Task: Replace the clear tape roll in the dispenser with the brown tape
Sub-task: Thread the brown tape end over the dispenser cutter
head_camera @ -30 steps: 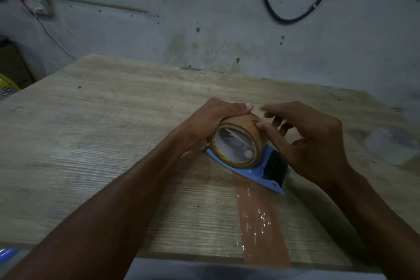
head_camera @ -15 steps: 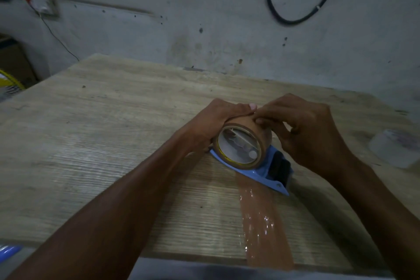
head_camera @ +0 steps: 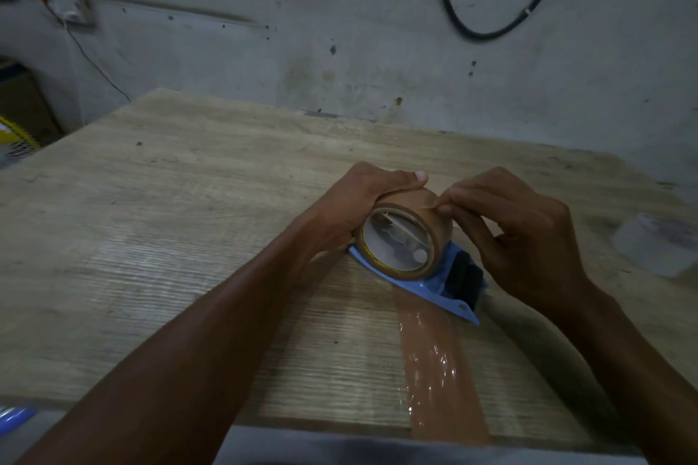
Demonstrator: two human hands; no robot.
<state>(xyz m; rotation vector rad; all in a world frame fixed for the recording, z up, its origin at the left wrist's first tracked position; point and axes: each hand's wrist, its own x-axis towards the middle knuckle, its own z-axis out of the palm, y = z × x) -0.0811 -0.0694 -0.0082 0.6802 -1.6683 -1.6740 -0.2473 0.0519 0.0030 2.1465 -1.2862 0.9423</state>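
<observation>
Left hand [head_camera: 359, 200] wraps the brown tape [head_camera: 411, 234]; right hand [head_camera: 521, 234] fingers [head_camera: 453, 202] pinch its thin, sticky, probably floppy end.

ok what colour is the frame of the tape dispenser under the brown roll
Light blue. The dispenser frame shows best in the head view, below the brown roll.

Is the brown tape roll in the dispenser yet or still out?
In. The brown tape roll sits on the blue dispenser, left hand steadying it, right hand pinching its surface.
</observation>
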